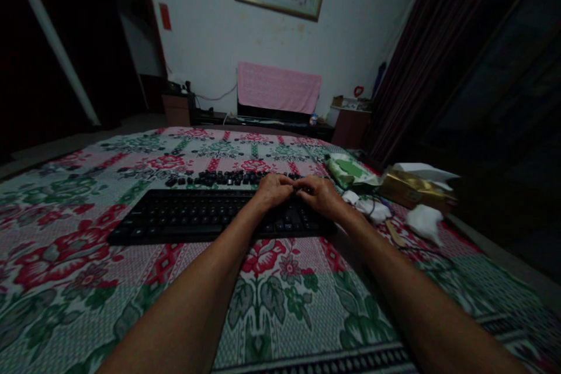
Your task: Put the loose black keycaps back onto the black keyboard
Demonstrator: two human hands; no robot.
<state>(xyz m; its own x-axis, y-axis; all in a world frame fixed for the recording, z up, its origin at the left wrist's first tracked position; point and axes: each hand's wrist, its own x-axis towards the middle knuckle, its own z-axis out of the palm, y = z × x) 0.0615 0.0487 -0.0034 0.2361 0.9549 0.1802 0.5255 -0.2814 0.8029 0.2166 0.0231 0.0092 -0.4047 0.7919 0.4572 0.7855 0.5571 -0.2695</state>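
looking down both forearms: left hand point(274, 190) and right hand point(322, 194) meet knuckle to knuckle over the right end of the flat black plastic computer keyboard point(184, 216). both hands are narrow, fingers curled in and down, tips close together where the two hands touch. can't tell if anything is pinched between them, since the fingertips are hidden behind the knuckles and the light is poor.

key relation: the keyboard's long axis runs left-right across the view, square to the forearms. the hands sit on its right third, and most of the board stretches away to the left of the left hand. the right hand is nearer the board's right edge, the left hand nearer its middle.

just beyond the far long edge lies a row of small loose black keycaps point(219, 178), parallel to the board and a little apart from it. its right end comes up near the left hand's knuckles.

all of it rests on a red, green and white floral woven bedspread point(272, 298).

off to the right of the right hand, near but not touching it:
- green and white plastic packet point(350, 170)
- small white crumpled wad point(368, 207)
- gold cardboard box point(412, 190), further out
- white fluffy tuft point(423, 221), further out

on the back wall, well apart, a pink cloth point(278, 87) is draped over a dark screen.
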